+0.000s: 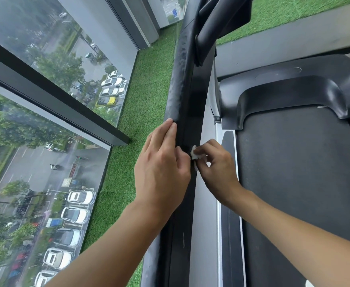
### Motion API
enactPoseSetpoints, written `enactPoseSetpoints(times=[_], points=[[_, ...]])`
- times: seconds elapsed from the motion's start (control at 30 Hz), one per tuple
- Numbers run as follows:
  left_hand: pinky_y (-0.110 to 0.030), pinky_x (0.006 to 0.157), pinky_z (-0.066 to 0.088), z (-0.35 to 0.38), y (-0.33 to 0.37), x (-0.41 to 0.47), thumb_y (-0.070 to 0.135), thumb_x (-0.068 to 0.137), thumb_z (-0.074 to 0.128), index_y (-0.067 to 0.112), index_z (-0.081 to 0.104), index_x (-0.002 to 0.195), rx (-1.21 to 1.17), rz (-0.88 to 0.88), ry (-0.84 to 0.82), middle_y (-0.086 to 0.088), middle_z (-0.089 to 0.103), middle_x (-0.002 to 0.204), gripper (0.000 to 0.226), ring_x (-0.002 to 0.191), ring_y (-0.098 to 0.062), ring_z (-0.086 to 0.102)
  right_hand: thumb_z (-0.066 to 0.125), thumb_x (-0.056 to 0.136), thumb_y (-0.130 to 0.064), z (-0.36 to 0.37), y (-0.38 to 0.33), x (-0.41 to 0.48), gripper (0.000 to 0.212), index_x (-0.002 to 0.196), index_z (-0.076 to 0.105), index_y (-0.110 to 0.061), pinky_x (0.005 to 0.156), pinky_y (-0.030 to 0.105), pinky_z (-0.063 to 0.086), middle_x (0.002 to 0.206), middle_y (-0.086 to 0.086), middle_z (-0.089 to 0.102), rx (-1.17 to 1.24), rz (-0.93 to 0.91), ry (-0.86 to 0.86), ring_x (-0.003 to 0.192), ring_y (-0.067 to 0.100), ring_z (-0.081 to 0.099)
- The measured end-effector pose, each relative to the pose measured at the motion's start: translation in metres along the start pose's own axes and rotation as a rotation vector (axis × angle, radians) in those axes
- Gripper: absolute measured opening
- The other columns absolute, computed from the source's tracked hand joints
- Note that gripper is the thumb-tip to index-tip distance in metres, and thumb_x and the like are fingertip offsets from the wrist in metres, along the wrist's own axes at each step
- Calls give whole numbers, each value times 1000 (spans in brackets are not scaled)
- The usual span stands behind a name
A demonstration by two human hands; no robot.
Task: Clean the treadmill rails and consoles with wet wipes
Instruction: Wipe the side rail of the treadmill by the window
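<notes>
Fingers (204, 149) of the right hand (217, 165) are pinching a small crumpled wipe (194, 155) and pressing it against the inner side of the black rail (183, 83). The left hand (161, 164) is lying along the rail's outer edge, its fingers straight and together. The wipe is looking soft, light and damp, likely to bunch or slip, so it is probably handling best when gripped by its bulk, while the rail is seeming stiff and fixed.

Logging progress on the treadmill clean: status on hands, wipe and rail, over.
Left hand flat on the black rail, fingers straight. Right hand pinches the wet wipe against the rail. Nothing lies on the rail ahead.
</notes>
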State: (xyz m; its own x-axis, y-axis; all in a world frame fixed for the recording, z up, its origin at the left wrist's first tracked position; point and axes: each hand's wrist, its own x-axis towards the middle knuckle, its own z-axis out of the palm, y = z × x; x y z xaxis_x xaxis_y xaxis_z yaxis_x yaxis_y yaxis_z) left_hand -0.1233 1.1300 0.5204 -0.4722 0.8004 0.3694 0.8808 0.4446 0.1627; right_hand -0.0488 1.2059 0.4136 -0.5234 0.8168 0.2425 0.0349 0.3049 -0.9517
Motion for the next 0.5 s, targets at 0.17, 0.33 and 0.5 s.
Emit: enactPoseSetpoints(times=[0.17,0.33,0.5], points=[[-18,109,30,-1,1,0,24,89,38,0,58,134,-6,-4,-11,-7,59,138,55,128,-21,52,64,88,5,4,9,-19,15,83,67,-8,68,6,39,83,-6,53,-24,41,-61,74,0,55],[-17,108,31,-2,1,-1,25,90,36,0,57,135,1,-7,-14,-6,58,139,55,129,-20,51,59,86,9,8,12,-24,19,83,65,-9,69,10,43,85,0,56,-16,112,-36,77,7,55],[-24,113,33,-14,5,-12,19,88,44,-2,51,140,-8,-11,-95,-7,50,147,56,137,-20,45,62,87,5,2,7,-18,13,82,67,-7,68,18,43,82,-1,55,5,103,-42,73,3,54]])
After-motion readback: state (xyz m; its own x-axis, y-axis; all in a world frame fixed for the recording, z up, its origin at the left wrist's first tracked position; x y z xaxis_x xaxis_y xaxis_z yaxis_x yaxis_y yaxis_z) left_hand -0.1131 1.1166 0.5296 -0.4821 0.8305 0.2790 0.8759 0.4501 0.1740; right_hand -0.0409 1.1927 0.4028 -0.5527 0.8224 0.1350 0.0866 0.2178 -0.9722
